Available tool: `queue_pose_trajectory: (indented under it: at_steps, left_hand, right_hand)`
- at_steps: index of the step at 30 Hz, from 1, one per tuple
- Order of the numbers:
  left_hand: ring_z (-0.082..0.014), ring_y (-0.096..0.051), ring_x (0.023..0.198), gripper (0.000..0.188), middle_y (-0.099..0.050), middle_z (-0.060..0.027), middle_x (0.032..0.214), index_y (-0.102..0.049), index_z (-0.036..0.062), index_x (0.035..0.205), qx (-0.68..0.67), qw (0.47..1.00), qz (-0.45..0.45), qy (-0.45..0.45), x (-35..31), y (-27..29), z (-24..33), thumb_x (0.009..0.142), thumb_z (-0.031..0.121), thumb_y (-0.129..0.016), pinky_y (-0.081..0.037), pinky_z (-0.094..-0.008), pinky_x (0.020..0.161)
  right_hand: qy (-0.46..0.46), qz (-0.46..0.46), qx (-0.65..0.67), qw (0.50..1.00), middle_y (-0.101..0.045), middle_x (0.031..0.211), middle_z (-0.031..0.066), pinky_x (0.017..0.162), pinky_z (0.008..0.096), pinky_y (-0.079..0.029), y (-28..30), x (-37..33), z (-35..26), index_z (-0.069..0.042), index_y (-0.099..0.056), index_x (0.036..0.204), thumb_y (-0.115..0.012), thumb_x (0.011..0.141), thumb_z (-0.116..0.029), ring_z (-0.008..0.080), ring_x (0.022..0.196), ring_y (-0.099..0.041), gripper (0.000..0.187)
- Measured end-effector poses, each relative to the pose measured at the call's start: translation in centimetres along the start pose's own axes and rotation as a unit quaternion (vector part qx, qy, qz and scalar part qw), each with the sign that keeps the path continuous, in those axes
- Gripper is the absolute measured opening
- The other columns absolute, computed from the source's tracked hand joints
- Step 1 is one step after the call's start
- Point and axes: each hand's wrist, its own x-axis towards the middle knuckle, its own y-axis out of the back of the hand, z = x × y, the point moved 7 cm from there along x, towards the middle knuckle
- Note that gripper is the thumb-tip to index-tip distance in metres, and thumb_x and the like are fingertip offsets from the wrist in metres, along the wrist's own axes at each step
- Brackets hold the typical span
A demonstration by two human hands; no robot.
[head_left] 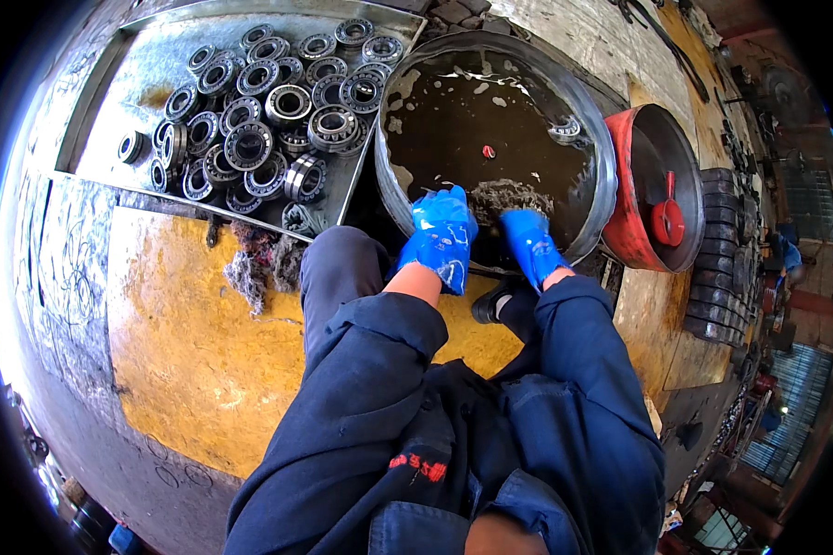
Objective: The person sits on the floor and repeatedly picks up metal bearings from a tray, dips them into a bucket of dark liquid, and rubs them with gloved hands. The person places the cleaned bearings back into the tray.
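Both my hands wear blue rubber gloves and reach over the near rim of a round metal tub (607,176) of murky brown liquid. My left hand (441,231) is closed, its fingers curled down at the tub's near side; what it grips is hidden. My right hand (529,239) dips toward the liquid, its fingertips out of sight. Just beyond the hands, a greyish, ragged patch (514,196) breaks the surface; I cannot tell whether it is cloth or froth. A bearing (565,131) sits by the tub's right wall. Something small and red-and-white (489,152) floats mid-tub.
A shallow metal tray (102,102) left of the tub carries many steel bearings (249,145). Grey rag strands (246,277) lie at its near edge. At right stand a red drum (622,222) with a red scoop-like tool (667,220) inside, and stacked dark ribbed blocks (717,268).
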Motion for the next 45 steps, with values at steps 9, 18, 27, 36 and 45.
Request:
queue_pose_trajectory:
  at_steps: [9, 18, 27, 36, 45]
  left_hand:
    - [-0.0329, -0.060, 0.127, 0.046, -0.065, -0.0163, 0.132, -0.060, 0.0112, 0.133, 0.001, 1.000, -0.028, 0.002, 0.3, -0.2, 0.8, 0.092, 0.031, -0.061, -0.048, -0.0455, 0.105]
    - [-0.0324, -0.060, 0.127, 0.050, -0.065, -0.0147, 0.133, -0.059, 0.0107, 0.135, -0.001, 0.999, -0.033, 0.002, 0.0, 0.1, 0.1, 0.092, 0.035, -0.064, -0.048, -0.0458, 0.104]
    - [-0.0326, -0.062, 0.124, 0.049, -0.066, -0.0146, 0.130, -0.060, 0.0111, 0.134, 0.014, 1.000, -0.022, 0.001, 0.2, 0.0, 0.4, 0.091, 0.035, -0.064, -0.049, -0.0462, 0.102]
    - [-0.0326, -0.063, 0.122, 0.046, -0.066, -0.0161, 0.129, -0.060, 0.0113, 0.133, 0.008, 1.000, -0.027, 0.003, -0.4, 0.5, -0.1, 0.092, 0.033, -0.062, -0.050, -0.0459, 0.101]
    - [-0.0321, -0.061, 0.125, 0.047, -0.065, -0.0149, 0.131, -0.060, 0.0111, 0.133, 0.004, 1.000, -0.024, 0.016, -0.2, 0.4, -0.2, 0.091, 0.032, -0.062, -0.048, -0.0451, 0.104]
  right_hand:
    - [-0.035, -0.064, -0.129, 0.989, -0.074, 0.109, 0.0144, 0.080, 0.0430, -0.058, 0.9, 0.1, -1.0, -0.014, -0.073, 0.114, -0.059, 0.096, -0.026, 0.0309, 0.098, -0.073, 0.026]
    - [-0.087, 0.055, 0.196, 0.975, -0.070, 0.112, 0.0240, 0.090, 0.0481, -0.053, -0.7, -1.3, 1.6, -0.007, -0.073, 0.114, -0.058, 0.093, -0.029, 0.0434, 0.110, -0.064, 0.034]
    - [-0.020, -0.059, -0.086, 0.994, -0.074, 0.110, 0.0163, 0.084, 0.0501, -0.056, -0.8, 2.1, -1.2, -0.014, -0.078, 0.106, -0.059, 0.094, -0.034, 0.0362, 0.100, -0.072, 0.030]
    - [0.028, 0.006, 0.081, 0.996, -0.073, 0.113, 0.0164, 0.086, 0.0471, -0.055, 1.9, -1.1, -1.8, -0.010, -0.074, 0.110, -0.060, 0.092, -0.034, 0.0381, 0.104, -0.069, 0.033]
    - [-0.059, 0.068, 0.217, 0.972, -0.070, 0.113, 0.0233, 0.092, 0.0470, -0.052, -1.0, -0.3, 0.5, -0.008, -0.074, 0.111, -0.062, 0.092, -0.031, 0.0436, 0.113, -0.063, 0.032]
